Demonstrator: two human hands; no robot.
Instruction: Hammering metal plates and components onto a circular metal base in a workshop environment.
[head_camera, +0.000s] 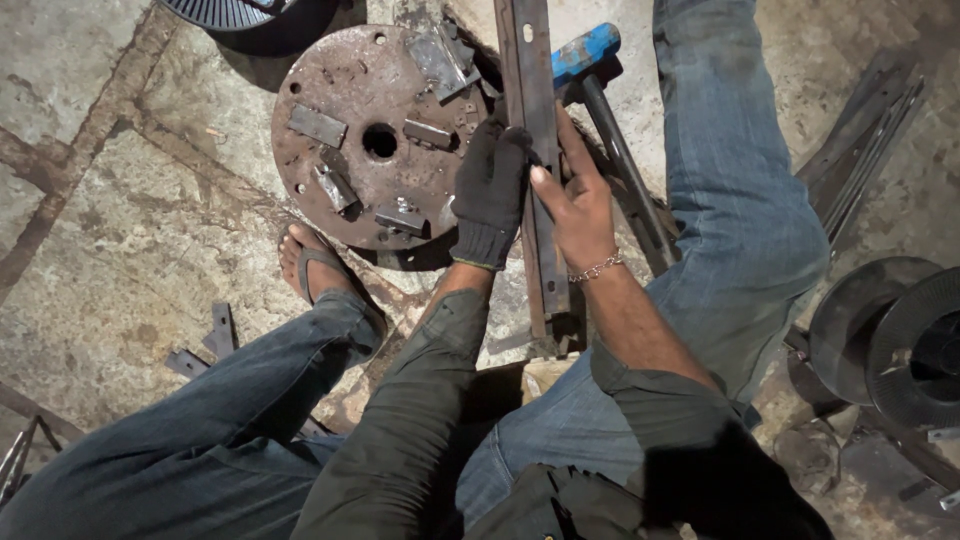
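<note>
L hand (490, 195), in a dark knit glove, is wrapped on the long steel bar (538, 170); fingers clamped round its left edge approx mid-length. R hand (577, 200) is bare w/ a chain bracelet at the wrist, pressed on the same bar from the right; thumb lies across the bar face, fingers curled behind the right edge, so gripping it too. Hands sit directly opposite each other, bar between them.

Bar runs near vertical in view, from the top edge down to just above the person's knees, lying over the concrete floor (120, 200). It has a slot or hole near the top end.

Rel. to bar:
- Just left, touching or overlapping its edge (can't tell which): rusty round steel plate (340, 90) w/ centre hole, small flat metal pieces stuck on its face.
- Just right: hammer w/ blue head (585, 50), dark handle running down-right under the R forearm.
- Far right: bundle of thin metal strips (865, 140); below them dark wire spools (900, 330).
- Left, below plate: foot in a sandal (315, 265).
- Far lower left: small metal offcuts (205, 345) on the floor.

Person is seated, jeans, legs splayed either side of the bar.
</note>
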